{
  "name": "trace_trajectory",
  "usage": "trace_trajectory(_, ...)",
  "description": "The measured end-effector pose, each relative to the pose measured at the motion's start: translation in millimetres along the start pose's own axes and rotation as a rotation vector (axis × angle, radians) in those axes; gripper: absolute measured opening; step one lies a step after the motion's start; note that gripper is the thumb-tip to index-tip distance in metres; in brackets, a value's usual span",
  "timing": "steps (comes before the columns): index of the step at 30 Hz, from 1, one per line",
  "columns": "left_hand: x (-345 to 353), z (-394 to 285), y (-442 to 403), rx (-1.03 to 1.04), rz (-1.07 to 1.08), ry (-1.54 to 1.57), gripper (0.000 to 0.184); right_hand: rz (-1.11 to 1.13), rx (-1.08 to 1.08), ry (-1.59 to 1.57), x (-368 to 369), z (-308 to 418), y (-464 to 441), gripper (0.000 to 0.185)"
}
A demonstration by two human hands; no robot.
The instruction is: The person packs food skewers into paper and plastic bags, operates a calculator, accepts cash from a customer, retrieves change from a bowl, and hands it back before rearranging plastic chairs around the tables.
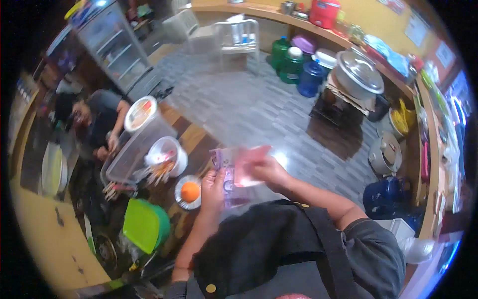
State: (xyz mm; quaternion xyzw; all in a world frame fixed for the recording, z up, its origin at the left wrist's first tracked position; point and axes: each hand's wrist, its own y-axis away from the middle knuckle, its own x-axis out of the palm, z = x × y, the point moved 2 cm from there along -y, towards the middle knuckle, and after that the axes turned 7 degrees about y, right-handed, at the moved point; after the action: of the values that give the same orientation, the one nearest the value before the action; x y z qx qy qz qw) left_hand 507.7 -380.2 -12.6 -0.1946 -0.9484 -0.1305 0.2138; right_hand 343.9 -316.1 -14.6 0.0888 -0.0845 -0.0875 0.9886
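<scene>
At the lower middle of the frame, the person's left hand [213,183] has its fingers closed in a pinch on purple notes [228,183], which stand upright just right of the thumb. The right hand [270,172], slightly blurred, has its fingers closed on pink notes [246,167] at their right edge. The pink notes overlap the purple ones in view; whether they touch, I cannot tell. The step in hand looks like sorting or counting paper money; the next move seems to call for a steady left pinch while the right fingers part the sheets cleanly. Farther left, the table [196,137] carries an orange ball-shaped thing [190,191] on a white dish [178,196] and a green container [143,225]. Beyond, at the left, sits a co-worker [99,124]; at the upper right stands a lidded pot [358,77].
</scene>
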Motion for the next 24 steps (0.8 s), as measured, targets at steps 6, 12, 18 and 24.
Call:
trace_trajectory(6, 171, 77, -51, -0.078, 0.265, 0.048, 0.010, -0.204, -0.058, -0.270, -164, 24, 52, 0.021)
trace_trajectory(12, 303, 132, -90, -0.231, 0.528, 0.099, 0.017, -0.447, -0.154, -0.374, -294, 20, 73, 0.020)
trace_trajectory(18, 427, 207, -161, -0.453, 0.774, 0.003, 0.019, -0.773, -0.188, -0.338, -413, 21, 83, 0.021)
trace_trajectory(24, 587, 258, -204, -0.597, 1.141, -0.232, 0.019, -1.177, -0.392, -0.193, -519, 77, 110, 0.027)
